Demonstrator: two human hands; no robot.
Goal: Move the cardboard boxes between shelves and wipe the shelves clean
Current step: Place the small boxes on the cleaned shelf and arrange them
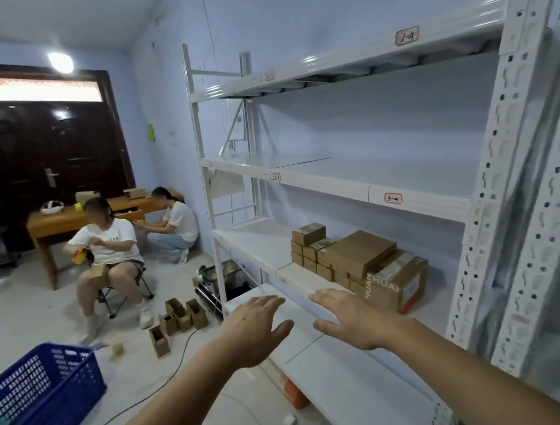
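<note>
Both hands are reaching out with fingers spread, holding nothing: the left hand, then the right hand, nearing the cardboard boxes sitting on the lower shelf. Moving and wiping are seemingly still waiting.

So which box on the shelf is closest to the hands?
The big box printed HUAN, at the stack's near end, just beyond the right hand. The small boxes sit farther back.

Your left hand and right hand are outstretched, fingers straight, holding nothing, before the white shelf. Cardboard boxes sit stacked on it. A blue crate stands lower left.
</note>
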